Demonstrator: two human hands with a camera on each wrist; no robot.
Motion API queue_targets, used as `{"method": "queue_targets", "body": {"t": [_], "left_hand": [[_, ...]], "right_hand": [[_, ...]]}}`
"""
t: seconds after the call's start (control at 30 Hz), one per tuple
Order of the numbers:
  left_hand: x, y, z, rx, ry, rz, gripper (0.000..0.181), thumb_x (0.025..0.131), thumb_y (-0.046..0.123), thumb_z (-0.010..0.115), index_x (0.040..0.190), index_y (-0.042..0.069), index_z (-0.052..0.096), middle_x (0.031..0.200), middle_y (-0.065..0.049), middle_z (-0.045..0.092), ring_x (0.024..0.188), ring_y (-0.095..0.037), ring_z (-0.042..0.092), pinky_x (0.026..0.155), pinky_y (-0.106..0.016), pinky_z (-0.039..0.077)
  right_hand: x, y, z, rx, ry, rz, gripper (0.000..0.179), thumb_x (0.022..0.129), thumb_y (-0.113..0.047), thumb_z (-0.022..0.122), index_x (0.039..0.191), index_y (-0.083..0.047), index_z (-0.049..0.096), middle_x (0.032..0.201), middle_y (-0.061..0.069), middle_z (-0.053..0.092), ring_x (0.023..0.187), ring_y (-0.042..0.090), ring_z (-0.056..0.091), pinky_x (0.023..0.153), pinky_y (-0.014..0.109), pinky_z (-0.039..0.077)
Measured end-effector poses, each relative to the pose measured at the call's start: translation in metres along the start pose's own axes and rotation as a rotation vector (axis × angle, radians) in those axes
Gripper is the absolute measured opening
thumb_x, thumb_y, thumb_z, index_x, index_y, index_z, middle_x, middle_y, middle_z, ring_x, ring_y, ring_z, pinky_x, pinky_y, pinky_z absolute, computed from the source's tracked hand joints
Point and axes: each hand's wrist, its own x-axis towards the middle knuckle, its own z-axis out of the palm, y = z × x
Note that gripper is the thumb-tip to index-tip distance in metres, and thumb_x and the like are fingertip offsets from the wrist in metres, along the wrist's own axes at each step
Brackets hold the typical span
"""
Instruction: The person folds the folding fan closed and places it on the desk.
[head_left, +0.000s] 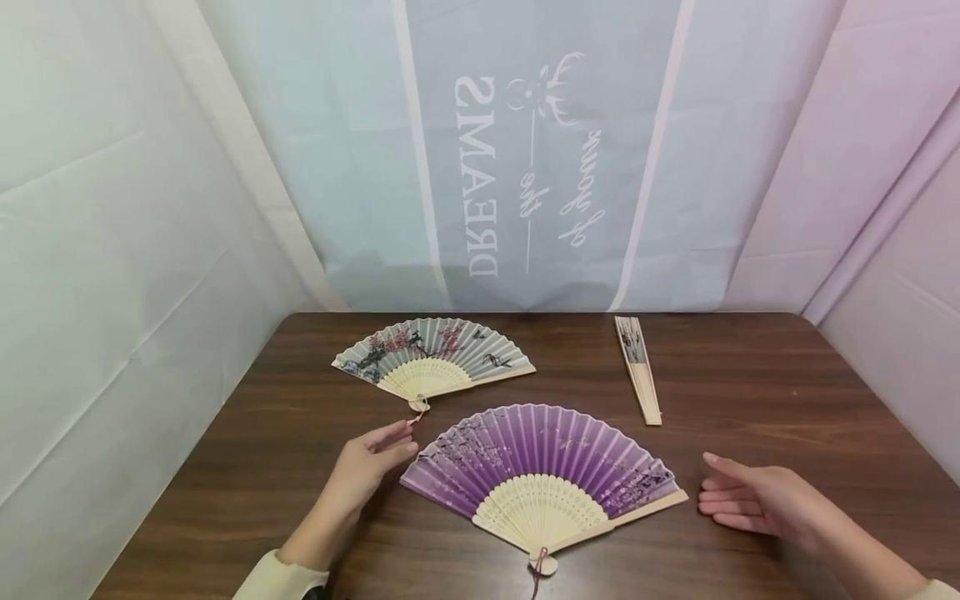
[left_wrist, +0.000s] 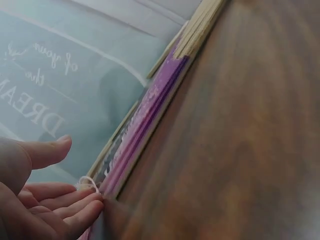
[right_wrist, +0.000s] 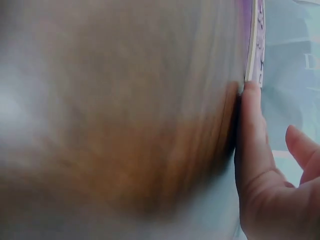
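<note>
A purple folding fan (head_left: 536, 442) with pale slatted ribs lies spread on the table, its corded pivot toward the front. Beside its left edge is my left hand (head_left: 369, 467), fingers loosely extended and thumb apart. The fingertips are by the cord (head_left: 417, 412) of a grey flowered fan (head_left: 442, 350), spread farther back; whether they touch it I cannot tell. In the left wrist view, the left palm (left_wrist: 35, 200) holds nothing. My right hand (head_left: 765, 500) rests just right of the purple fan, fingers relaxed, gripping nothing.
A folded fan (head_left: 637, 371) lies at the back right of the dark wooden table (head_left: 750, 375). Behind the table hangs a pale blue cloth (head_left: 360, 167) with mirrored lettering. Light fabric walls (head_left: 112, 250) stand at both sides.
</note>
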Motion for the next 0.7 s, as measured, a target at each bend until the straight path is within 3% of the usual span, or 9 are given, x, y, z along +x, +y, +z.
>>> {"method": "queue_targets", "body": {"t": [0.17,0.4,0.7], "left_hand": [[-0.015,-0.003,-0.006,0.002,-0.015,-0.004,0.052,0.089,0.011,0.073,0.135,-0.006,0.056,0.134,-0.023,0.062,0.127,-0.034,0.059,0.105,-0.035,0.054],[-0.035,-0.004,-0.006,-0.012,0.012,-0.010,0.050,0.088,0.007,0.073,0.132,-0.011,0.056,0.133,-0.025,0.062,0.123,-0.035,0.062,0.098,-0.030,0.058],[-0.039,-0.002,0.001,-0.043,0.035,-0.003,0.049,0.087,0.003,0.073,0.130,-0.012,0.057,0.130,-0.026,0.063,0.120,-0.035,0.064,0.094,-0.027,0.059]], "right_hand": [[-0.008,0.011,0.011,0.125,-0.126,0.047,0.060,0.106,-0.046,0.039,0.113,0.008,0.064,0.103,0.012,0.076,0.097,0.020,0.074,0.090,0.033,0.062],[-0.010,0.021,0.048,0.353,-0.381,0.057,0.052,0.109,-0.039,0.032,0.120,0.003,0.062,0.115,0.013,0.073,0.109,0.019,0.070,0.100,0.031,0.057],[-0.005,0.021,0.088,0.477,-0.509,0.023,0.047,0.109,-0.034,0.035,0.120,0.002,0.061,0.119,0.014,0.071,0.113,0.019,0.068,0.105,0.031,0.054]]}}
